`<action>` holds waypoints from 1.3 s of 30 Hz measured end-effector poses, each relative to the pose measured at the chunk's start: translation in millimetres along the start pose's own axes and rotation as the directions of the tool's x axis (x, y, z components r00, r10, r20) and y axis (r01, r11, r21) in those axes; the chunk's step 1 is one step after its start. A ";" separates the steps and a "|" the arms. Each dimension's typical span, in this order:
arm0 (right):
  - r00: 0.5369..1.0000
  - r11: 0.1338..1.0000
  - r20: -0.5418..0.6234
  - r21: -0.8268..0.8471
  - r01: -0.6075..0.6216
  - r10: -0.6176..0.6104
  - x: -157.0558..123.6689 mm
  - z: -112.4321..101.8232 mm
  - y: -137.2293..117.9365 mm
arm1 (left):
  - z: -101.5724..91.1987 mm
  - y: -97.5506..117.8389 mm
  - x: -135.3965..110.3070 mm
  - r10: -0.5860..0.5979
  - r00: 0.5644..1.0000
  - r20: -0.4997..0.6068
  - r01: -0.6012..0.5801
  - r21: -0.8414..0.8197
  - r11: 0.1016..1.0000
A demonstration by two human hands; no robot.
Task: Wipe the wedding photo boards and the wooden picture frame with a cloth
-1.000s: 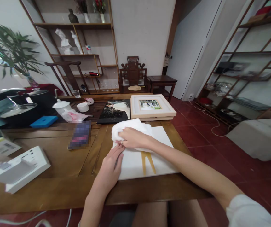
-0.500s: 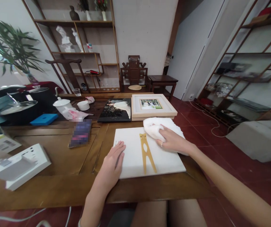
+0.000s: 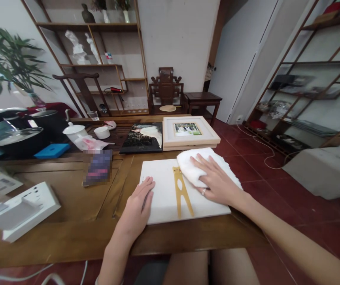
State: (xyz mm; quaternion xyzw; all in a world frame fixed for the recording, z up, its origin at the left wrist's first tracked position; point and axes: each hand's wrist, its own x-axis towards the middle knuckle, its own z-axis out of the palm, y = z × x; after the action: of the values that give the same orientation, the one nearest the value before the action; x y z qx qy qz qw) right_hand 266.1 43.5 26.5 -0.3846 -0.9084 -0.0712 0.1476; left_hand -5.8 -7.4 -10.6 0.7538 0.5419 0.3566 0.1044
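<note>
A white panel (image 3: pixel 161 198) with a tan, long-legged animal figure (image 3: pixel 179 194) on it lies flat on the wooden table. Along the panel's left edge rests my left hand (image 3: pixel 137 204), flat and open, holding nothing. On the panel's upper right is a folded white towel (image 3: pixel 187 164), which hangs past the panel's right side. My right hand (image 3: pixel 217 180) lies over the towel with fingers spread, pressing it against the panel. A ring shows on one finger. The towel covers the panel's upper right corner.
Beyond the panel lie a light wooden picture frame (image 3: pixel 190 144) and a dark picture (image 3: pixel 137 138). Left are a pixelated dark item (image 3: pixel 99 168), a blue box (image 3: pixel 51 151), a white bowl (image 3: pixel 102 132), a white device (image 3: pixel 29 215) and a lidded pan (image 3: pixel 18 142). The table (image 3: pixel 187 237) ends nearby on the right.
My right hand has moved slightly right and down over the towel, its fingers going from bunched to spread. My left hand stays on the panel. The view has shifted slightly.
</note>
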 end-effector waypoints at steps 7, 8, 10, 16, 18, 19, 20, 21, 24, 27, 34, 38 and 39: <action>0.986 0.994 0.163 0.100 -0.050 0.033 12.1 0.4 2.3 | -0.1 -1.3 -0.5 0.008 1.000 -0.009 -0.008 0.004 1.000; 0.980 0.993 0.194 0.106 -0.061 0.039 7.4 -4.9 -4.0 | 0.1 -1.6 -0.6 0.010 1.000 -0.010 -0.010 0.005 1.000; 0.965 0.990 0.259 0.112 -0.083 0.052 -7.3 -18.3 -21.9 | 0.5 -1.9 -0.4 0.014 1.000 -0.012 -0.014 0.008 1.000; 0.930 0.980 0.368 0.190 -0.060 -0.014 -55.2 -53.5 -63.9 | 0.3 0.6 0.1 0.015 1.000 0.003 -0.015 0.006 1.000; 0.928 0.975 0.373 0.207 -0.078 -0.005 -56.6 -54.1 -60.4 | -0.1 1.3 -0.2 0.009 1.000 0.009 -0.009 0.004 1.000; 0.929 0.973 0.371 0.213 -0.092 0.006 -53.4 -51.7 -55.7 | -0.3 1.4 -0.2 0.004 1.000 0.010 -0.004 0.003 1.000; 0.932 0.970 0.362 0.220 -0.103 0.017 -47.9 -47.6 -49.6 | -0.6 1.4 -0.3 0.001 1.000 0.009 -0.001 0.002 1.000; 0.940 0.968 0.339 0.225 -0.114 0.032 -40.5 -42.1 -42.6 | -0.8 1.4 -0.3 -0.001 1.000 0.009 0.001 0.001 1.000; 0.971 0.966 0.223 0.224 -0.131 0.080 -12.2 -21.2 -20.5 | -1.5 1.4 0.2 0.000 1.000 0.006 0.000 -0.001 1.000; 0.986 0.975 0.134 0.189 -0.120 0.096 14.2 -2.0 -2.3 | -1.6 1.5 0.6 0.003 1.000 0.007 -0.003 0.003 1.000; 0.990 0.995 0.127 0.075 -0.063 0.053 24.3 3.9 -1.1 | -1.1 0.0 0.5 0.010 1.000 -0.005 -0.010 0.005 1.000; 0.971 0.994 0.237 0.094 -0.063 0.039 -8.8 -17.6 -32.2 | -1.2 0.1 0.4 0.011 1.000 -0.002 -0.011 0.000 1.000; 0.963 0.994 0.270 0.101 -0.053 0.024 -19.8 -24.6 -41.4 | -1.3 0.3 0.5 0.009 1.000 0.000 -0.009 0.000 1.000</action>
State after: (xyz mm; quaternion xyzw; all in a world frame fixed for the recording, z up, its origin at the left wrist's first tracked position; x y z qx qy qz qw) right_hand 254.7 -4.6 42.8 -0.4000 -0.9148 0.0331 0.0452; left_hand -6.3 -7.4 -9.3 0.7563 0.5384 0.3572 0.1026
